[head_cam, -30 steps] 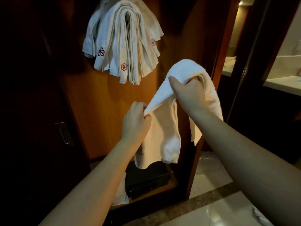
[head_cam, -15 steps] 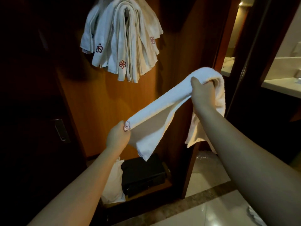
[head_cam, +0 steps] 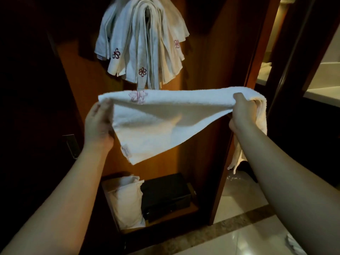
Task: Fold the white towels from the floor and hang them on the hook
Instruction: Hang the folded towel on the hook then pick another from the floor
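Currently white terry towel with pink flower embroidery [head_cam: 165, 115] being held stretched, long axis horizontal, below hung white towel bunch [head_cam: 141, 43]; ends being pinched by left hand [head_cam: 98, 124] and right hand [head_cam: 242, 113].

Hotel room entry. Wooden wardrobe [head_cam: 207, 74] with monogrammed white towels [head_cam: 141, 43] hanging, black safe [head_cam: 165, 196] on bottom shelf, polished marble floor [head_cam: 244, 238], bathroom counter [head_cam: 323, 94] beyond doorway.

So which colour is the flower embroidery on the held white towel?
Pale pink flower embroidery, head view.
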Demonstrator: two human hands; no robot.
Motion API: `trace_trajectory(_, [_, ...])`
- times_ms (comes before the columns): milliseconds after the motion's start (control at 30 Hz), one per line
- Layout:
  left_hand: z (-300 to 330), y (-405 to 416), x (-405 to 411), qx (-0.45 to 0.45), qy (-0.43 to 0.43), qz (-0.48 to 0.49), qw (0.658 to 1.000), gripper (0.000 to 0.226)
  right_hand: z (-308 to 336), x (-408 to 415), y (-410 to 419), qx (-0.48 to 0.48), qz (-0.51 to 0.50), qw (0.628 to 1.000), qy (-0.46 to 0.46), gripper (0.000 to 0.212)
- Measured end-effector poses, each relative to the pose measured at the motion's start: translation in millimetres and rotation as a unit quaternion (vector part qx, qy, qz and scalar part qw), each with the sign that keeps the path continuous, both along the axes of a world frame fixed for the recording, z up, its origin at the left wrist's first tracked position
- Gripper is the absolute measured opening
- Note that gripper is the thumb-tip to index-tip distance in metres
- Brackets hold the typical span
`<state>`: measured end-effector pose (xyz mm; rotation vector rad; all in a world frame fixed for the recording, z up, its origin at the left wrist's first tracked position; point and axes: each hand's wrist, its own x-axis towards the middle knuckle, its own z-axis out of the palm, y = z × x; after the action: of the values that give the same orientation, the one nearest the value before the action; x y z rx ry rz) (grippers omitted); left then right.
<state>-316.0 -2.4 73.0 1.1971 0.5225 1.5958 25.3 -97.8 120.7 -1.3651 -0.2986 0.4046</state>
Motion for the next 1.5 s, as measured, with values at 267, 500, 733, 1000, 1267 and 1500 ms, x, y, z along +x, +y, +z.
trace_trajectory(267, [-58, -15, 11, -0.094, 0.209, -0.053, 0.972, 0.036, -15, 10, 15, 0.054, 0.025, 0.993, 0.103, 0.043])
trace_trajectory(500, [-32, -9, -4, -0.122, 0.090, -0.158, 0.976, 0.028, -33, 4, 24, 0.146, 0.074, 0.957, 0.240, 0.062])
trace_trajectory(733, [-34, -17, -13, -0.064, 0.110, -0.119, 0.985, 0.035, -51, 20, 27, 0.121, 0.088, 0.956, 0.254, 0.063])
trace_trajectory(1000, [-42, -21, -23, -0.053, 0.070, -0.176, 0.980, 0.028, -64, 20, 28, 0.119, 0.129, 0.939, 0.295, 0.051])
trace_trajectory(1267, [-87, -9, -28, -0.205, 0.026, -0.155, 0.966, 0.042, -74, 6, 29, 0.214, 0.228, 0.888, 0.336, 0.038])
trace_trajectory(1500, [-156, -17, 0, -0.396, -0.057, -0.145, 0.905, 0.041, -50, -22, 31, 0.241, 0.237, 0.870, 0.360, 0.035])
